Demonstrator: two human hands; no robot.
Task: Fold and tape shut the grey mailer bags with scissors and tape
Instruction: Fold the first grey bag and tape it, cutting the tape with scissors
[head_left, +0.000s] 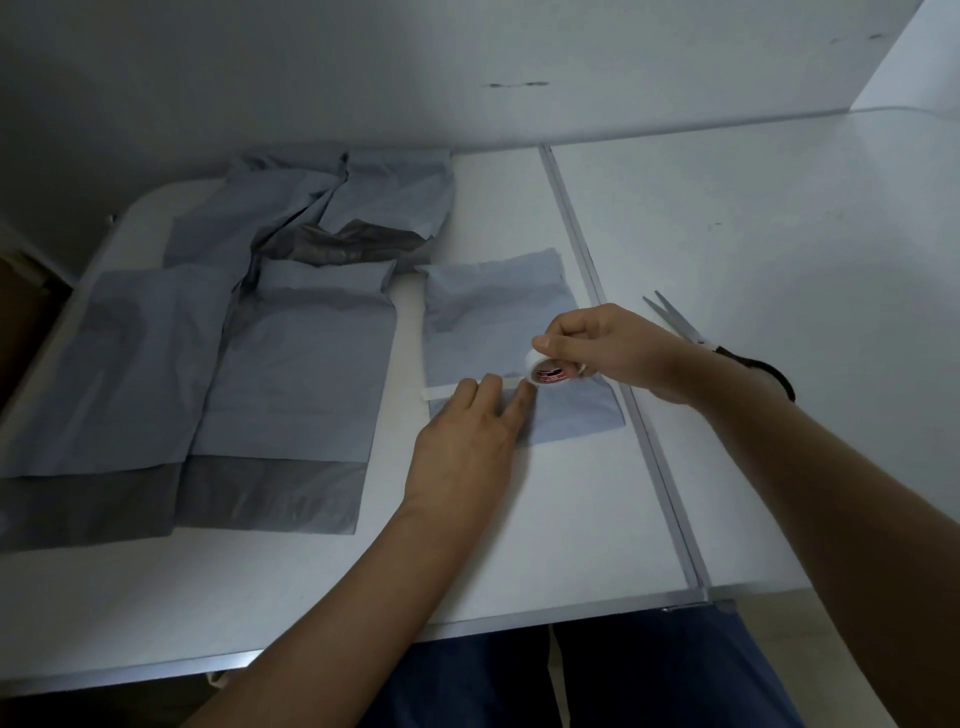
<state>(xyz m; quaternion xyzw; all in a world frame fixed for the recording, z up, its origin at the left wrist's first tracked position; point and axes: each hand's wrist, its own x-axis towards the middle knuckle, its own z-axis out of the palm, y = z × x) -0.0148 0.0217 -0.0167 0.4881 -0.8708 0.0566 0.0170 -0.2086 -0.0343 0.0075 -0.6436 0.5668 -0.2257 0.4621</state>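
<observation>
1. Head view, nearest: the left hand (467, 441) lies flat with straight fingers pressing a white tape strip (441, 391) onto the folded grey mailer bag (514, 343) on the white table (727, 234).
2. Just beyond, the right hand (608, 348) grips the tape roll (545, 370) over the bag.
3. Scissors (685, 327) lie behind the right wrist, blades apart.
4. Farther left, more grey mailer bags (291, 364) lie spread out.

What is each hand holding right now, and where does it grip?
The right hand grips the tape roll around its rim. The left hand holds nothing; its straight fingers press the tape strip onto the folded mailer bag.
</observation>
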